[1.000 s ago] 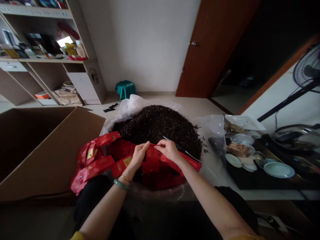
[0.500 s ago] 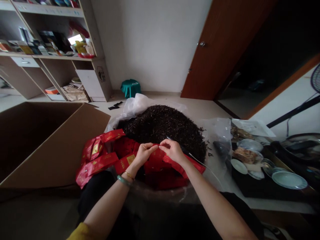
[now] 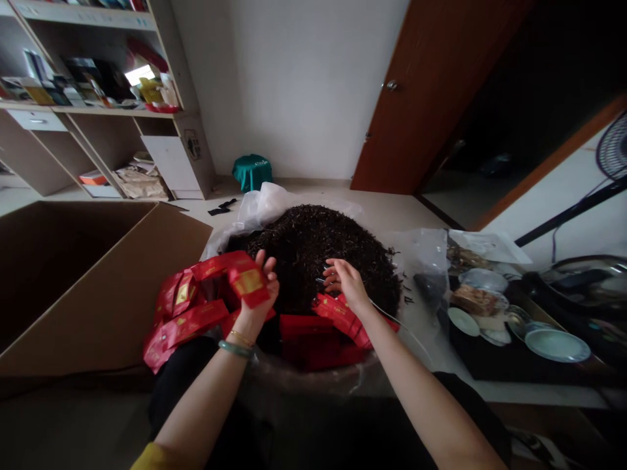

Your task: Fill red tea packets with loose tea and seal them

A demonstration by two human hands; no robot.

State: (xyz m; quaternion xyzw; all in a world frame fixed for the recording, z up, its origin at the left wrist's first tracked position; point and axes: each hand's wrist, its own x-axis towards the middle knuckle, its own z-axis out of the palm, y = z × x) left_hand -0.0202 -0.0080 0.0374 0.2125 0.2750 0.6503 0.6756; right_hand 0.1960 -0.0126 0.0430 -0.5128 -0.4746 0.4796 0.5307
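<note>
A big heap of dark loose tea leaves [image 3: 313, 248] lies on clear plastic in front of me. My left hand [image 3: 262, 290] holds up a small red packet [image 3: 249, 284] with a gold label, its fingers bent round it. My right hand [image 3: 345, 281] hovers over the near right part of the heap, fingers curled; whether anything is in them is hidden. A thin metal tool [image 3: 386, 312] lies under that wrist. Several red packets [image 3: 191, 313] are piled along the near edge of the heap, left and middle.
A large open cardboard box [image 3: 88, 281] stands at my left. At the right, a dark tray [image 3: 490, 356] carries small plates and bowls. Shelves [image 3: 98, 111], a green bag [image 3: 252, 171], a brown door [image 3: 431, 91] and a fan [image 3: 612, 147] lie beyond.
My hands, which met over one red packet, have parted. The left one lifted the packet up and left; the right one went forward onto the tea heap.
</note>
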